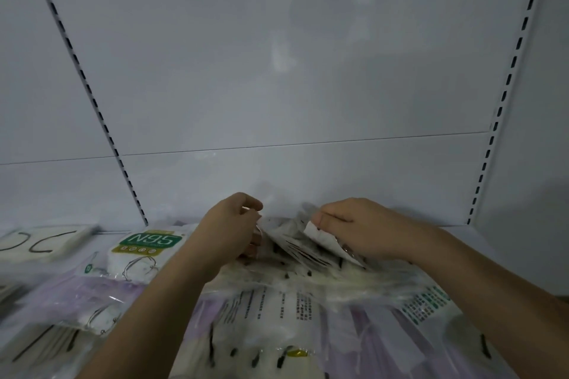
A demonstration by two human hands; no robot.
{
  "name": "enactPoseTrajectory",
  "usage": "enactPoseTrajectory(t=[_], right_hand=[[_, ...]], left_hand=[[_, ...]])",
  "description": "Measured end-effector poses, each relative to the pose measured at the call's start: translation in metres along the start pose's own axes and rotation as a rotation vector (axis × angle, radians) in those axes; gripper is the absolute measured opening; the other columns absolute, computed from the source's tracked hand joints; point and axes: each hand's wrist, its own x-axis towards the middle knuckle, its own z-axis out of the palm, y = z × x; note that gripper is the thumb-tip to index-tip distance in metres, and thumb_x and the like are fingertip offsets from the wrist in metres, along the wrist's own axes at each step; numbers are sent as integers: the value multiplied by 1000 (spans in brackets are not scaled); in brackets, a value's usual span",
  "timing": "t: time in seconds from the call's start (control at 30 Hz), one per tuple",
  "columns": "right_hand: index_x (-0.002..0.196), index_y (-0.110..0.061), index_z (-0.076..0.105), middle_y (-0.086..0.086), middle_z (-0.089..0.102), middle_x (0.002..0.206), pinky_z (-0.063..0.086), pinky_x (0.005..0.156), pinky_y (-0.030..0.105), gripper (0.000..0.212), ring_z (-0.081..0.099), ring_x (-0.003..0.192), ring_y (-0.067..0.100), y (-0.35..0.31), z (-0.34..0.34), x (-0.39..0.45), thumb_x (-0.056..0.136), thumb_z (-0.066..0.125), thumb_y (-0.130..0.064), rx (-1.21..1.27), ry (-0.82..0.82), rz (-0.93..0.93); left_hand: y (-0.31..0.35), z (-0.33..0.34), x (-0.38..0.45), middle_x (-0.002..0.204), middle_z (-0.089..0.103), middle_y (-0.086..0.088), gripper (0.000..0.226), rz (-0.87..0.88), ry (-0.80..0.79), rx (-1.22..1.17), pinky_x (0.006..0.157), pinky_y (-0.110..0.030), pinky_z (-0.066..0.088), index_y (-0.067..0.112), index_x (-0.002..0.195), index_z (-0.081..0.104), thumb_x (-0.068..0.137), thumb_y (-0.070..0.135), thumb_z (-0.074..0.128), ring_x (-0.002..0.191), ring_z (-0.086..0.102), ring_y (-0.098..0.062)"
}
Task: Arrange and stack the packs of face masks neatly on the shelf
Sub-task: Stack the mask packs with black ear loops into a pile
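Both hands work at the far middle of the shelf (480, 243), close to the back panel (277, 71). The right hand (360, 224) pinches the raised far edge of a white mask pack (311, 243), thumb on top. The left hand (234, 224) curls its grip at the pack's left end, seemingly on it, though blur hides the contact. The pack's long axis runs left to right between them, tilted up above the loose heap (277, 311). An N95 pack (147, 243) lies just left.

glossy clear plastic mask packs (277, 311), smooth glossy white back panel (277, 71).
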Motion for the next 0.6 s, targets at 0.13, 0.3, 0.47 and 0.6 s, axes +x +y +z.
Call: enactPoseTrajectory(t=[0.13, 0.3, 0.47, 0.6], right_hand=[[124, -39, 61, -16, 64, 116, 50, 92, 28, 49, 61, 103, 5, -10, 10, -4, 89, 50, -70, -57, -136, -45], [80, -22, 53, -1, 60, 75, 43, 57, 29, 22, 56, 65, 13, -12, 20, 7, 97, 51, -36, -243, 9, -167], [70, -17, 41, -2, 51, 67, 33, 53, 29, 31, 45, 58, 12, -5, -6, 22, 100, 48, -24, -186, 110, -66], [65, -17, 35, -5, 40, 60, 28, 53, 29, 37, 36, 55, 9, -2, -11, 34, 95, 55, -26, -126, 207, -47]], left_hand=[[8, 1, 3, 112, 68, -6, 21, -8, -14, -148, 76, -41, 64, 16, 118, 62, 106, 22, 46, 81, 75, -30], [12, 0, 3, 119, 67, -8, 23, -1, -84, -331, 84, -45, 62, 13, 124, 59, 105, 10, 46, 86, 77, -30], [1, -16, 10, 112, 68, -7, 20, 68, 5, -154, 82, -39, 62, 15, 120, 58, 104, 11, 48, 86, 76, -24], [-5, -20, 14, 90, 75, -13, 21, 30, -14, -1, 76, -40, 62, 7, 103, 67, 104, 14, 48, 85, 73, -30]])
